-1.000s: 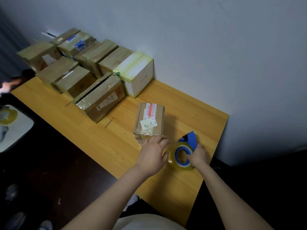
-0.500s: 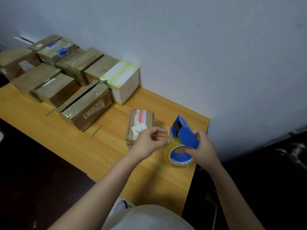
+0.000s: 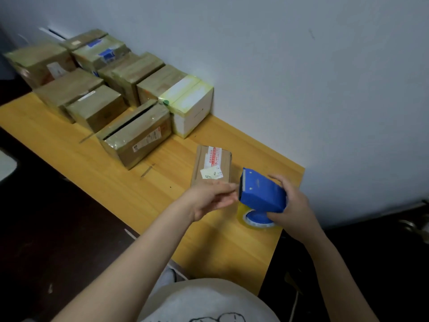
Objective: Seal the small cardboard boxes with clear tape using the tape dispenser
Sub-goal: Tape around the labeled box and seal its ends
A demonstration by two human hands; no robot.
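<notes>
A small brown cardboard box (image 3: 210,166) with a red-and-white label and a pale sticker lies on the wooden table (image 3: 116,182). Just right of it, my right hand (image 3: 292,203) grips a blue tape dispenser (image 3: 262,191) that carries a roll of clear tape (image 3: 253,220), lifted above the table's right end. My left hand (image 3: 211,198) reaches to the dispenser's toothed front edge, fingers together at the tape end; whether they pinch the tape is blurred. The near end of the small box is hidden behind my left hand.
Several taped brown boxes (image 3: 137,133) and a white box (image 3: 192,110) stand in rows at the back left against the wall (image 3: 301,77). The table's right edge (image 3: 290,205) lies just under the dispenser. Dark floor lies left and right.
The dispenser has tipped so that its blue body faces up and its cutter points left. My left hand moved from the box end to the cutter. The camera has shifted.
</notes>
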